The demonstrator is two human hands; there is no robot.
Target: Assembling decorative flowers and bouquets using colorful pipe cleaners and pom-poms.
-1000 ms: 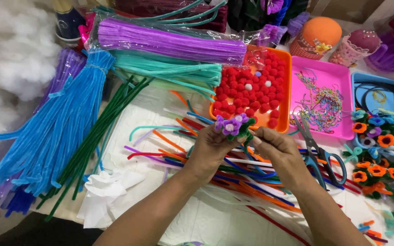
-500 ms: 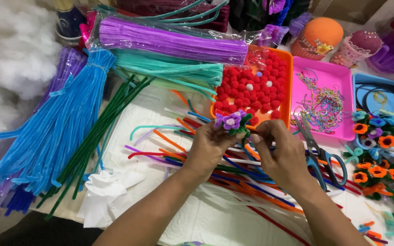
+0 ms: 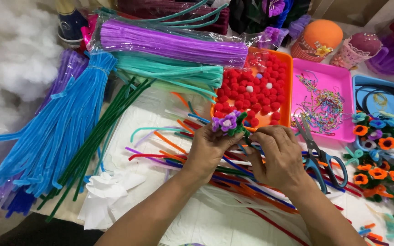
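Note:
A small purple pipe-cleaner flower [image 3: 226, 122] with green leaves sticks up between my hands. My left hand [image 3: 208, 150] pinches it just below the bloom. My right hand [image 3: 277, 155] grips the green stem beside it, fingers curled close to the left hand's fingertips. Loose pipe cleaners [image 3: 169, 146] in orange, blue, red and green lie on the white table beneath both hands.
Bundles of blue [image 3: 55, 136], purple [image 3: 169, 44], teal [image 3: 169, 73] and dark green [image 3: 101, 132] pipe cleaners lie left and behind. An orange tray [image 3: 288, 91] holds red pompoms; a pink tray [image 3: 347, 105] holds chains. Blue-handled scissors [image 3: 320, 155] and finished flowers [image 3: 384, 159] lie right.
My hands have stayed in place, with the fingers shifting slightly around the flower's stem. Nothing else has moved.

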